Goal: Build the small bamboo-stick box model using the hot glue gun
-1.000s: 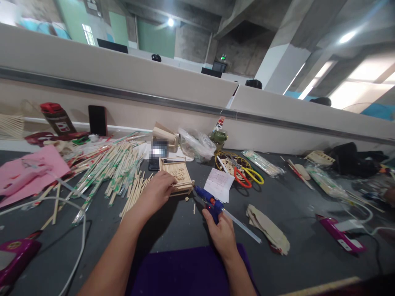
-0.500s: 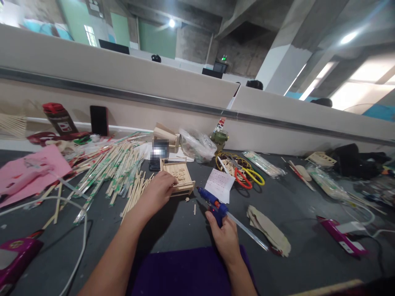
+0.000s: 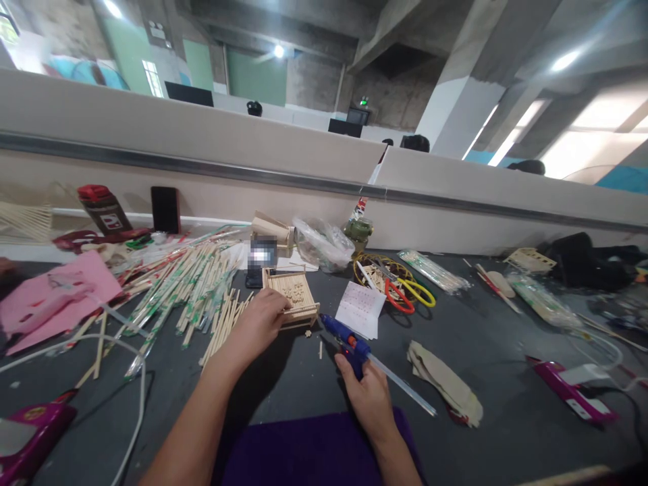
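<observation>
Left hand [image 3: 258,322] grips the slatted wooden frame [image 3: 293,300] at its near-left edge. Right hand [image 3: 367,391] holds the blue glue gun [image 3: 347,339], nozzle just right of the frame. Loose chopsticks [image 3: 192,283] lie left of it; scissors [image 3: 408,291] and white paper [image 3: 360,309] right.

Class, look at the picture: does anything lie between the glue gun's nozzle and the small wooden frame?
Almost nothing. The right hand holds the glue gun, nozzle toward the wooden frame held by the left hand. Only bare table and a tiny wood scrap lie between.
</observation>
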Demonstrator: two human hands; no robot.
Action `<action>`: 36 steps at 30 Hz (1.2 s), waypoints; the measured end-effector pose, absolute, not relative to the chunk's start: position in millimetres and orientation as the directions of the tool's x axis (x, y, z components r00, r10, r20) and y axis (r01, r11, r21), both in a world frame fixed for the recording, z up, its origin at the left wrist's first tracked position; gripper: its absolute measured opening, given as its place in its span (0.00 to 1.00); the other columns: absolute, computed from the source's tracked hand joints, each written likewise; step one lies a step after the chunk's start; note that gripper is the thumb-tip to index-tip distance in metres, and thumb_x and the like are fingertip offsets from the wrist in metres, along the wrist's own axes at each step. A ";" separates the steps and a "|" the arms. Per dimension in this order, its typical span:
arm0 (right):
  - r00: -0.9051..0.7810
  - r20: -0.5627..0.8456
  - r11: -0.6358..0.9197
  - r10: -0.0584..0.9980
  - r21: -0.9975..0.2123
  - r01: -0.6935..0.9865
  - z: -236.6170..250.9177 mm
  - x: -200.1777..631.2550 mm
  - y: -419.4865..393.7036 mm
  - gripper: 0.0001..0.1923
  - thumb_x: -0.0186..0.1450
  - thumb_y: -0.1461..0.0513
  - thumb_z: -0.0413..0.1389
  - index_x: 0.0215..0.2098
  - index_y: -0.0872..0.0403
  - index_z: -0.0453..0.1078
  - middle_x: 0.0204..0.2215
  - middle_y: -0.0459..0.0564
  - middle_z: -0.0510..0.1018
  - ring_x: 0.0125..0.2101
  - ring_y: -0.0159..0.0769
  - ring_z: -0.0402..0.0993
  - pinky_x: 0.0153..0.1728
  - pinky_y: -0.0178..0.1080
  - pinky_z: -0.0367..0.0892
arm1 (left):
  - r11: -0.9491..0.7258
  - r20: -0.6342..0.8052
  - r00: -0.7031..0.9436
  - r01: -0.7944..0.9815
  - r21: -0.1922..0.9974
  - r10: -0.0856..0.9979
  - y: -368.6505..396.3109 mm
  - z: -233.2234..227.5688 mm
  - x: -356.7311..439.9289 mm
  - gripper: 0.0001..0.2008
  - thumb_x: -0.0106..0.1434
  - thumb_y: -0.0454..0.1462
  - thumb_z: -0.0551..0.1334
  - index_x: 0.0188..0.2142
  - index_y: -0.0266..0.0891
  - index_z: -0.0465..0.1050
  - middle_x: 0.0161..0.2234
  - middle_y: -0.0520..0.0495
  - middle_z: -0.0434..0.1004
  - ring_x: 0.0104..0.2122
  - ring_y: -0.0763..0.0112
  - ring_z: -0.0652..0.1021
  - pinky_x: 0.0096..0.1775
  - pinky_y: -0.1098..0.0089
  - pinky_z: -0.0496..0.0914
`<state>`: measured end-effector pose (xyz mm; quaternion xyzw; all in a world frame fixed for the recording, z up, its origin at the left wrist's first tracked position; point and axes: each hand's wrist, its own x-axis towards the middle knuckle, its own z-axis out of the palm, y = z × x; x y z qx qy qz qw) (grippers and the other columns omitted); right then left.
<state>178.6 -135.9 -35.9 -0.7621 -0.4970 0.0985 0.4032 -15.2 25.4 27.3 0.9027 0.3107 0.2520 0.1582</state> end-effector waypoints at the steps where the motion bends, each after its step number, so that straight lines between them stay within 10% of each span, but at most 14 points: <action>1: 0.481 0.252 -0.174 0.840 -0.713 0.679 -36.0 178.5 -135.8 0.26 0.66 0.46 0.49 0.46 0.55 0.76 0.41 0.56 0.82 0.46 0.48 0.77 0.50 0.46 0.69 | -0.759 0.359 0.680 0.479 0.442 0.639 25.6 27.1 -15.3 0.05 0.62 0.29 0.59 0.36 0.37 0.72 0.37 0.43 0.75 0.43 0.61 0.72 0.46 0.62 0.68; 36: 0.274 0.356 0.023 0.893 -0.645 0.764 -34.8 145.2 -118.1 0.16 0.69 0.54 0.48 0.44 0.51 0.75 0.39 0.49 0.82 0.40 0.40 0.79 0.41 0.35 0.72 | -0.753 0.359 0.673 0.487 0.443 0.647 23.6 27.3 -18.2 0.06 0.62 0.28 0.58 0.35 0.38 0.71 0.37 0.44 0.76 0.43 0.62 0.73 0.47 0.61 0.67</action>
